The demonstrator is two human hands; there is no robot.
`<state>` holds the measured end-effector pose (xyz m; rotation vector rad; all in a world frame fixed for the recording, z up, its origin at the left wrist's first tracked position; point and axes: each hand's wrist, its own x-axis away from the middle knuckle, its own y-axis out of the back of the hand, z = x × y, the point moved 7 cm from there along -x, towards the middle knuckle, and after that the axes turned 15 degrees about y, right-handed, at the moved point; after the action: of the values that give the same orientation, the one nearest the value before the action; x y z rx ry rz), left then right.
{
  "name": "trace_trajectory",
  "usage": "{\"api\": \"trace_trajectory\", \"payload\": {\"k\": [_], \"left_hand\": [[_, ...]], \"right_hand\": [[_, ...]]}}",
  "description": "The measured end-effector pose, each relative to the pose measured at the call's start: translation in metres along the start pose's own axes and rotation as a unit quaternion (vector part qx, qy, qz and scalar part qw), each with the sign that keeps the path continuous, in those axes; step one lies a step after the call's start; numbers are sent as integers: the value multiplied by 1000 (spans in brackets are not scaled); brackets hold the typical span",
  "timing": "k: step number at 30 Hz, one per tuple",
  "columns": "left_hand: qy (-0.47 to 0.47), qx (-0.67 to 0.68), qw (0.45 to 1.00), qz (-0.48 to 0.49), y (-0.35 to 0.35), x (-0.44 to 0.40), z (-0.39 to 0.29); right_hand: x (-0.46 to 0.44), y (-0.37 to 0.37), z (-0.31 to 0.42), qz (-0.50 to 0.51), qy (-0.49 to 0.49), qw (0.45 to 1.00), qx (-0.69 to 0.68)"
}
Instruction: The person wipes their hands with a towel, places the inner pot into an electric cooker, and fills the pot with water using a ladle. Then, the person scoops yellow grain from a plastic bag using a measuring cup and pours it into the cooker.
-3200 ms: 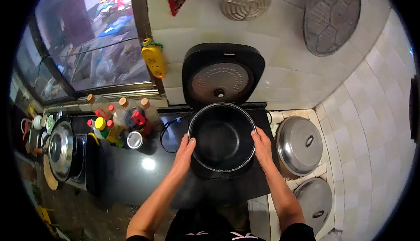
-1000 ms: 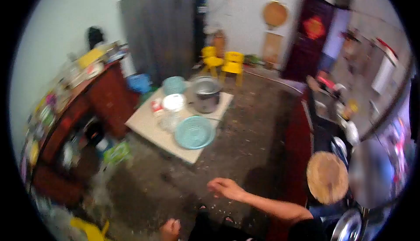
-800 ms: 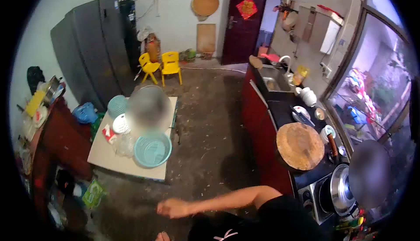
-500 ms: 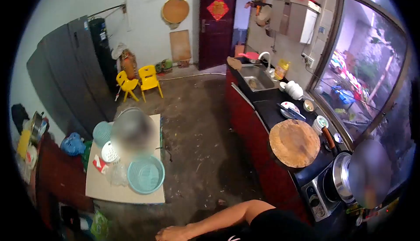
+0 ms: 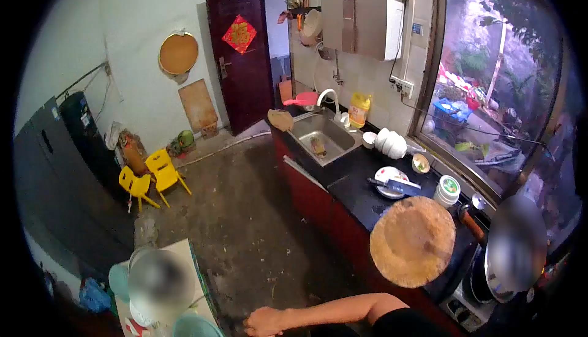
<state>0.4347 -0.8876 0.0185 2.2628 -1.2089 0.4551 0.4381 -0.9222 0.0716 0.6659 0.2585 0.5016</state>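
My left hand (image 5: 264,322) is low in the view, its arm stretched leftward from a black sleeve. The fingers are curled and point down; something small and pale shows at the lower edge beneath them, too cut off to name. Just left of the hand is the low table (image 5: 188,257), carrying a blurred round vessel (image 5: 160,285) and a light-blue plastic basket (image 5: 195,326), partly cut off. My right hand is out of sight.
Along the right, the black counter (image 5: 352,199) holds a round wooden chopping board (image 5: 413,239), a cleaver (image 5: 398,185) on a plate, stacked white bowls (image 5: 391,143) and a sink (image 5: 324,138). A pan on the stove is blurred. Yellow chairs (image 5: 164,168) stand by the far wall.
My view has swung to the right, so the table has slid down and left, partly out of frame. The left hand now appears farther right and slightly higher, with its fingers curled.
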Motion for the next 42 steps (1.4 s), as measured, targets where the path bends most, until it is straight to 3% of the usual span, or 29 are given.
{"api": "trace_trajectory", "payload": {"k": [3, 6, 8, 11, 12, 15, 16, 17, 19, 21, 22, 25, 28, 30, 33, 35, 38, 41, 42], "left_hand": [[0, 7, 1000, 21, -7, -57, -45], [-11, 35, 998, 52, -15, -103, -77], [-27, 83, 992, 86, -23, -132, -94], [-94, 131, 976, 144, -28, -176, -118], [-125, 116, 974, 152, -24, -191, -136], [-288, -167, 940, 73, -4, -246, -211], [-310, -157, 932, 106, 2, -272, -234], [-255, -137, 946, 144, 8, -310, -242], [-144, -101, 959, 223, 15, -390, -258], [-194, -81, 958, 196, 35, -471, -313], [-157, -37, 967, 196, 42, -515, -334], [-252, -93, 955, 125, 64, -646, -413], [-276, -104, 954, 61, 76, -752, -481], [-291, -136, 947, 16, 81, -804, -520], [-302, -159, 940, 7, 69, -890, -563], [-401, -178, 897, -60, 67, -933, -597], [-342, -297, 879, -147, 64, -952, -645], [-302, -294, 891, -169, 52, -985, -654], [-254, -329, 898, -145, 47, -995, -656]], "right_hand": [[25, 94, -40, 47, -78, 994, 57], [46, 159, -88, -56, -90, 994, 28], [59, 196, -113, -44, -134, 990, 17], [83, 245, -146, -106, -156, 982, -30], [89, 256, -165, -139, -154, 977, -42], [114, 298, -232, -250, -149, 955, -64], [126, 317, -249, -296, -148, 941, -62], [137, 338, -266, -344, -148, 925, -60], [158, 377, -304, -356, -256, 894, -89], [179, 404, -365, -375, -250, 893, 4], [188, 422, -380, -392, -300, 868, -45], [204, 474, -446, -484, -371, 782, -129], [207, 498, -505, -526, -412, 724, -172], [202, 514, -523, -576, -402, 685, -192], [199, 532, -541, -573, -417, 683, -176], [201, 551, -531, -605, -412, 646, -217], [224, 546, -549, -630, -403, 621, -236], [254, 540, -565, -695, -395, 518, -306], [262, 541, -572, -712, -362, 509, -322]]}}
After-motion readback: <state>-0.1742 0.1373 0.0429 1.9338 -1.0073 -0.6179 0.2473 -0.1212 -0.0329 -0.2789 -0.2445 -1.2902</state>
